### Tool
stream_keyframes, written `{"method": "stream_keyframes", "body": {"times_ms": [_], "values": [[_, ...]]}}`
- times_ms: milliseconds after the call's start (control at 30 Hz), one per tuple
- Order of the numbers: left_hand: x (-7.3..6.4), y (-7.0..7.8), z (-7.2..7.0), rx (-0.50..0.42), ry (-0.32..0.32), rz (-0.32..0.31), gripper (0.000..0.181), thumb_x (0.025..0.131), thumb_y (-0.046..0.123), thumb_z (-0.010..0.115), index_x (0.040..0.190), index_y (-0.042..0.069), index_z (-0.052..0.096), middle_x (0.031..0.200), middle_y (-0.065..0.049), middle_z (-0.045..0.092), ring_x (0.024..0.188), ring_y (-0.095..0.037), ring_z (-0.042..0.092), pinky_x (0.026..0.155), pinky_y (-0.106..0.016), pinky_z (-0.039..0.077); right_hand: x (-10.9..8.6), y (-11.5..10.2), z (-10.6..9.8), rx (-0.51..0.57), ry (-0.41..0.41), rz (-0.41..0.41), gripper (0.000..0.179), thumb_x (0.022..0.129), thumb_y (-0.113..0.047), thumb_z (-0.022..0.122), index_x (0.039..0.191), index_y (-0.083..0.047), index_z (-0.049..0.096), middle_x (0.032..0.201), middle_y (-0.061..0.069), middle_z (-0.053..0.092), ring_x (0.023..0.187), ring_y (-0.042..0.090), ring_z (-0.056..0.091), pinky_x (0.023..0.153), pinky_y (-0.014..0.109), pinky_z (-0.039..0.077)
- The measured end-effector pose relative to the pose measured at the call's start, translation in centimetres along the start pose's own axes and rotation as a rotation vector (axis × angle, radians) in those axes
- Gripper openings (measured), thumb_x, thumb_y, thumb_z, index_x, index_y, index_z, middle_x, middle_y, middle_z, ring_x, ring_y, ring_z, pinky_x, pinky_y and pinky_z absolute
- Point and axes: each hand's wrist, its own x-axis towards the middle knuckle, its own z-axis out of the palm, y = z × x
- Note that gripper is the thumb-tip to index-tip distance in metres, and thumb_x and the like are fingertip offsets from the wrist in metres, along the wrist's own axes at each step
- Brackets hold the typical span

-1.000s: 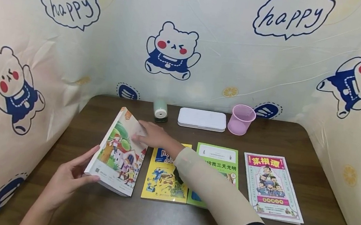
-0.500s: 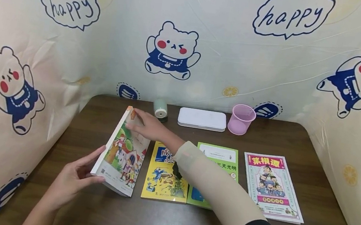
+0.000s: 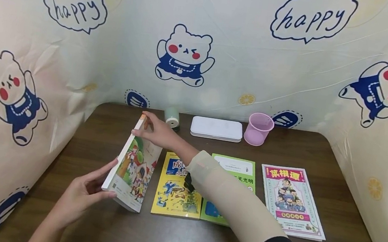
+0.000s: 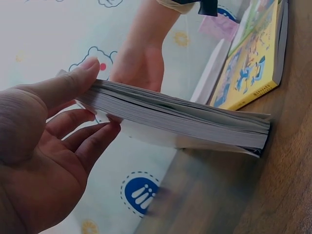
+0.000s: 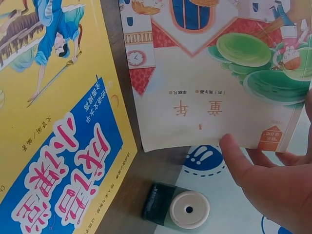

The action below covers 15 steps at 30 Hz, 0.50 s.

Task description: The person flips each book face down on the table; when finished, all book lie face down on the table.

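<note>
Paperback 童年 (image 3: 134, 182) tipped up on edge at the left side of the table (image 3: 171, 240), held with two hands

The book leans with its white spine raised and its fore-edge down by the wood, the front cover turned to the right. Red-roofed houses, green melon-like shapes and small figures are printed on that cover.

The left hand (image 3: 80, 198) grips the near end at the spine side; the left wrist view shows the thumb on the front cover and the other fingers beneath the back, with the page ends facing the camera. The right hand (image 3: 161, 133) reaches across and grasps the far end by the spine, next to the orange printed label.

Just right of the book, across a narrow strip of bare wood, lies the yellow book 成语小课堂 (image 3: 175, 204), face up. Right against that is a green book (image 3: 234, 166), its cover partly hidden by the beige sleeve (image 3: 235, 200) on the right arm, which turns black higher up. Farther right, apart from these, lies the pink-bordered book 菜根谭 (image 3: 293, 205).

Along the back edge stand a pale green pencil sharpener (image 3: 171, 118) with a round white face, a flat white case (image 3: 216, 128) and a pink cup (image 3: 256, 133). Behind them hangs a light cloth (image 3: 244, 74) printed with bears in blue and "happy" speech bubbles.
</note>
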Motion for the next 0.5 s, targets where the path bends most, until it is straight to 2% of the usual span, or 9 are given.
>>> {"method": "stream_keyframes", "body": {"times_ms": [200, 367, 500], "values": [[-0.1, 0.2, -0.2, 0.009, -0.001, 0.012, 0.079, 0.085, -0.002, 0.081, 0.155, 0.010, 0.047, 0.157, -0.008, 0.047, 0.113, -0.003, 0.064, 0.082, -0.025, 0.061, 0.0, -0.2, 0.0, 0.033, -0.010, 0.002, 0.090, 0.096, -0.054, 0.066, 0.165, -0.021, 0.021, 0.164, 0.009, 0.037, 0.146, 0.031, 0.043, 0.111, 0.048, 0.047], [-0.3, 0.6, -0.7, 0.043, -0.001, 0.010, 0.079, 0.085, 0.000, 0.081, 0.155, 0.012, 0.048, 0.161, -0.008, 0.042, 0.117, 0.000, 0.062, 0.083, -0.023, 0.060, 0.1, -0.4, 0.2, 0.078, -0.012, 0.010, 0.089, 0.095, -0.054, 0.068, 0.164, -0.023, 0.022, 0.165, 0.009, 0.036, 0.146, 0.030, 0.044, 0.111, 0.049, 0.047], [-0.4, 0.8, -1.2, 0.065, -0.015, 0.023, 0.078, 0.085, 0.000, 0.081, 0.155, 0.012, 0.048, 0.162, -0.006, 0.039, 0.122, 0.004, 0.056, 0.087, -0.018, 0.057, 0.4, -0.5, 0.5, 0.147, -0.022, 0.019, 0.088, 0.095, -0.050, 0.071, 0.163, -0.024, 0.022, 0.165, 0.009, 0.036, 0.144, 0.029, 0.048, 0.110, 0.045, 0.049]]}}
